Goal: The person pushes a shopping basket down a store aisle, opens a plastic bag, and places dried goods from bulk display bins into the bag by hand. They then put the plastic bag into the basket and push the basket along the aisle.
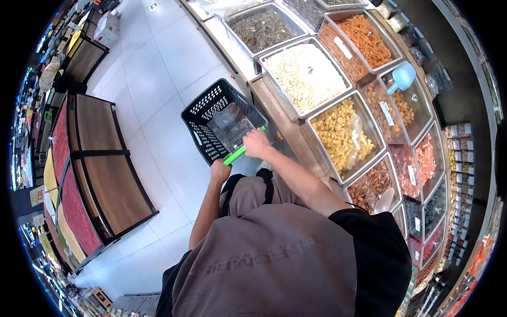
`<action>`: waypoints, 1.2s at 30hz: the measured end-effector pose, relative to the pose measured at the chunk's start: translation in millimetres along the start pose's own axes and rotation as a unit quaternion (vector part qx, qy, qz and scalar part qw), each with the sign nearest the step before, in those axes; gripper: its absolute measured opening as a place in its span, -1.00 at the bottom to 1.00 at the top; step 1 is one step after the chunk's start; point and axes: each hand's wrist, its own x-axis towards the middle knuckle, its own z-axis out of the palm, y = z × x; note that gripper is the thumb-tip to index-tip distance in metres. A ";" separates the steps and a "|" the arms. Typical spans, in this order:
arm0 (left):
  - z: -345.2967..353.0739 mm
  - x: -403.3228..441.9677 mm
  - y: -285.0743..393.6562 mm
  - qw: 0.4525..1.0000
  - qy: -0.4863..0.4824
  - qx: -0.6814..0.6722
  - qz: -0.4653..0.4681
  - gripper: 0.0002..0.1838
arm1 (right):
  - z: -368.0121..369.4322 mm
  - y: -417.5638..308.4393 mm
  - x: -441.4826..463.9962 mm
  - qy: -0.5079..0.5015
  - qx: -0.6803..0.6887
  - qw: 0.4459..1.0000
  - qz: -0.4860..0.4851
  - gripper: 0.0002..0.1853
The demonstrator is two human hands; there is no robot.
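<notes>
A black plastic shopping basket with perforated walls is in front of my legs, low over the floor. My left hand is closed round the near-left end of its bright green handle. Farther along the same bar, my right hand is also closed, with a bit of green showing beyond it. Inside the basket lies a clear plastic container or pack; its contents cannot be made out.
To the right, clear bins hold white flakes, yellow dried pieces and orange strips. A blue scoop rests on one bin. Wood-panelled display stands line the left, across the tiled floor. A white box stands farther off.
</notes>
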 end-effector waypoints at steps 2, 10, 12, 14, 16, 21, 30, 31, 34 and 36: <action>-1.6 1.1 5.1 1.000 -0.006 0.004 -0.008 -0.70 | -3.1 3.0 4.6 -0.017 -0.002 1.000 0.003 -0.78; 3.5 11.4 3.2 0.994 -0.097 0.054 0.016 -0.51 | -2.6 17.2 -2.8 0.037 0.015 0.999 -0.030 -0.81; 4.0 11.0 7.3 0.992 -0.107 0.067 0.015 -0.51 | -3.6 21.9 -5.6 0.045 0.018 0.998 -0.038 -0.81; 6.0 8.6 9.1 0.990 -0.121 0.074 0.013 -0.51 | 0.3 26.6 -7.8 0.044 0.023 0.997 -0.059 -0.81; 10.0 3.5 14.4 0.992 -0.115 0.060 -0.002 -0.57 | 3.6 30.3 -9.8 0.105 0.017 0.991 -0.078 -0.83; 24.2 -9.4 16.8 0.992 -0.113 0.046 -0.016 -0.58 | -4.6 38.9 -21.8 0.007 -0.009 0.995 -0.103 -0.83; 16.9 -6.4 7.7 0.993 -0.092 0.068 0.009 -0.49 | -5.2 29.3 -24.9 -0.015 -0.008 0.996 -0.082 -0.85; 13.2 -5.9 9.4 0.993 -0.096 0.072 0.011 -0.49 | -7.0 26.4 -23.3 -0.040 -0.011 0.996 -0.084 -0.86; 11.8 -4.5 9.3 0.993 -0.101 0.062 0.007 -0.46 | -5.3 25.3 -19.5 -0.042 -0.004 0.996 -0.081 -0.86; 10.6 -2.6 7.9 0.995 -0.081 0.060 0.028 -0.47 | -4.6 26.7 -15.8 -0.051 -0.009 0.996 -0.078 -0.85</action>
